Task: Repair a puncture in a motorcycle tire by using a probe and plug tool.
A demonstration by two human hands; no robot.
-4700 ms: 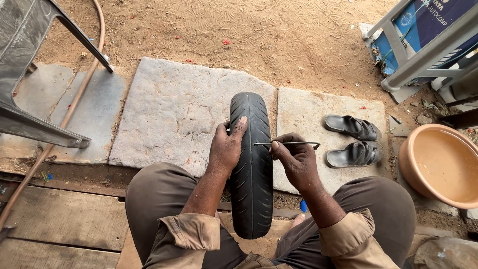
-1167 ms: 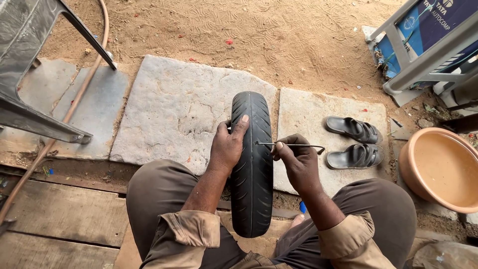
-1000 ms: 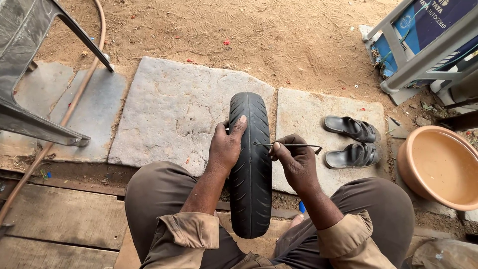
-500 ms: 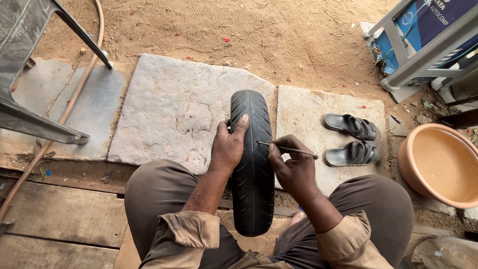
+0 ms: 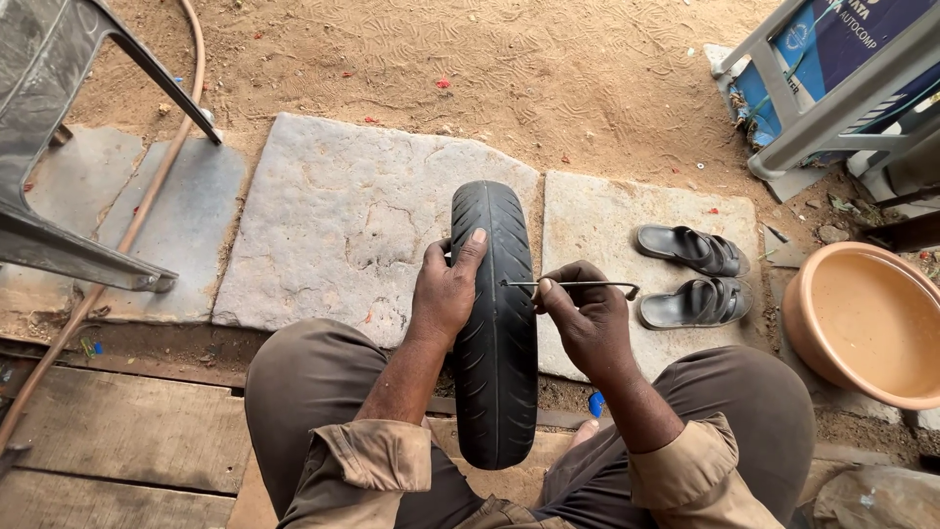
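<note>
- Clenched around a thin metal tool (image 5: 578,286), the right hand (image 5: 587,323) pinches the shaft between thumb and fingers, with the tool lying level and its pointed tip touching the right side of the tyre's tread.
- Left hand (image 5: 446,294) grasps the black tyre (image 5: 494,323) from its left side, thumb stretched up over the tread and fingers curled against the sidewall.
- Standing upright on its tread between the person's knees, the tyre has its top leaning away from the body and its lower end down by the wooden planks.
- Both forearms come out of rolled tan sleeves, and the brown trousers (image 5: 313,392) frame the tyre on either side.
- Under the tyre's upper part lie two flat grey stone slabs (image 5: 343,225), set side by side on sandy ground.
- On the right slab, a pair of dark sandals (image 5: 697,276) rests side by side, near the bent outer end of the tool but apart from it.
- Further right, a round orange basin (image 5: 862,323) holds murky water.
- A small blue scrap (image 5: 597,404) shows on the ground just beside the right wrist.
- At the left edge stand the legs of a metal chair (image 5: 88,147), with a brown hose (image 5: 127,216) running past them across the sand and slabs.
- Weathered wooden planks (image 5: 127,441) cover the lower left.
</note>
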